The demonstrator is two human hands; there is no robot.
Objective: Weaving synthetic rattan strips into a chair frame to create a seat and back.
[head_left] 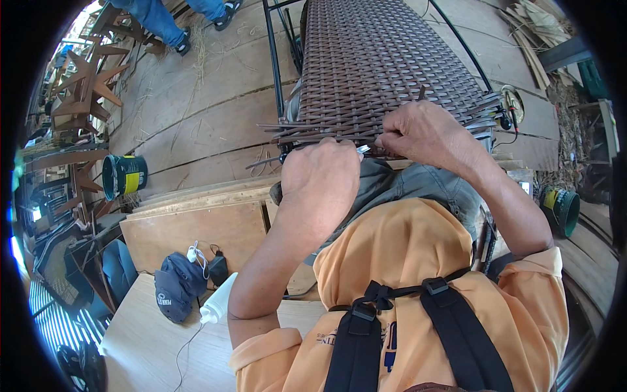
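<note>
A brown woven wicker panel (379, 59) stretches away from me, with loose strip ends sticking out along its near edge. My left hand (321, 179) is closed at the left part of this edge. From its fingers pokes the shiny metal tip (363, 149) of a small tool, whose kind I cannot make out. Just to the right, my right hand (424, 130) is closed over the weave with its fingers curled. A dark brown wicker strip (422, 92) rises behind its knuckles; the fingers hide where it runs.
Black metal bars (273, 59) flank the panel. Dark green buckets stand left (124, 176) and right (560, 212). A dark cap (177, 287) and a white bottle (219, 299) lie on the wooden surface at lower left. Another person's legs (153, 23) show at far left.
</note>
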